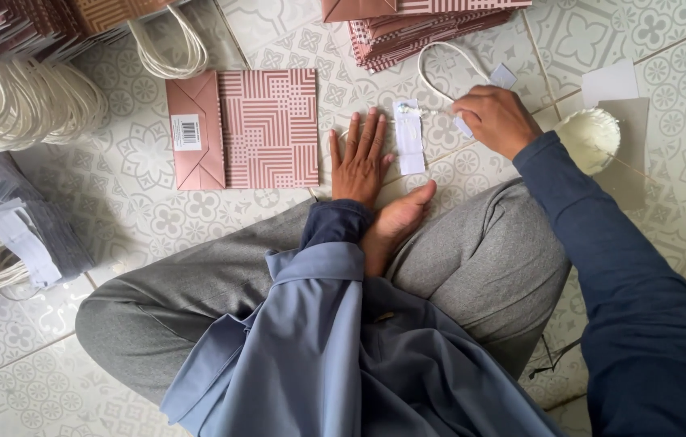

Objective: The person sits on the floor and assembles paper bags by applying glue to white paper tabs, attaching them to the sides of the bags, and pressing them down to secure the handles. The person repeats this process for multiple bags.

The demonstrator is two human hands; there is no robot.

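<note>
Paper strip (409, 137) between left hand (359, 158), right hand (495, 120).

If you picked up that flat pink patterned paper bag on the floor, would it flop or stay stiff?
The paper bag lies folded flat with crisp creases, so it would probably stay fairly stiff and feel light. On the smooth floor tiles it would likely slide easily when pushed; nothing suggests it would roll.

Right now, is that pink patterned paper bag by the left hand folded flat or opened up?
Folded flat. The pink patterned bag lies flat on the tiled floor, its base flap creased over at one end, just beside the left hand.
</note>
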